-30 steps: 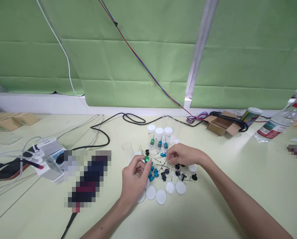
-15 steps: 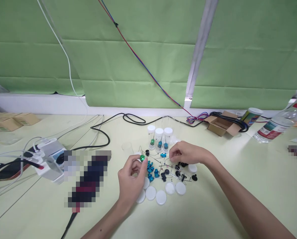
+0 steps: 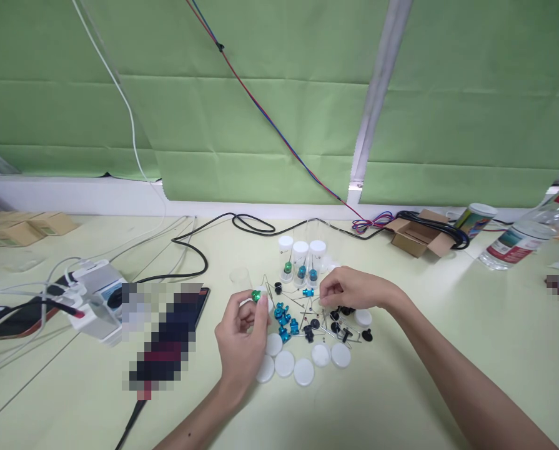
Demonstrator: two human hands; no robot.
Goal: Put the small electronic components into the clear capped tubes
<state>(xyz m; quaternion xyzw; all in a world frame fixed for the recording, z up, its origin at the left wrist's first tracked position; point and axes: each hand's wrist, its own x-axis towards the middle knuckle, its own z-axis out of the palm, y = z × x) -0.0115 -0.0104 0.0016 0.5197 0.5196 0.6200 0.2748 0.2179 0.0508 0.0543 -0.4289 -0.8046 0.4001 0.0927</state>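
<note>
My left hand (image 3: 242,340) is closed, pinching a small green metal piece (image 3: 255,296) at its fingertips, a little above the table. My right hand (image 3: 351,289) is closed in a pinch over the pile of small parts; what it holds is too small to name. Between the hands lie blue metal pieces (image 3: 285,321), black plastic bits (image 3: 340,326) and thin wires. White round lids (image 3: 302,370) lie in a row in front of the pile. Three capped clear vials (image 3: 300,262) with coloured pieces inside stand behind it.
A black cable (image 3: 192,250) loops across the table's back. A white device (image 3: 96,294) with cables sits at left, next to a blurred patch. A cardboard box (image 3: 415,234), a can (image 3: 471,219) and a plastic bottle (image 3: 518,240) stand at right. Brown boxes (image 3: 17,226) lie far left.
My left hand has drawn the green piece leftward and slightly up, away from the pile. My right hand has barely shifted over the parts.
</note>
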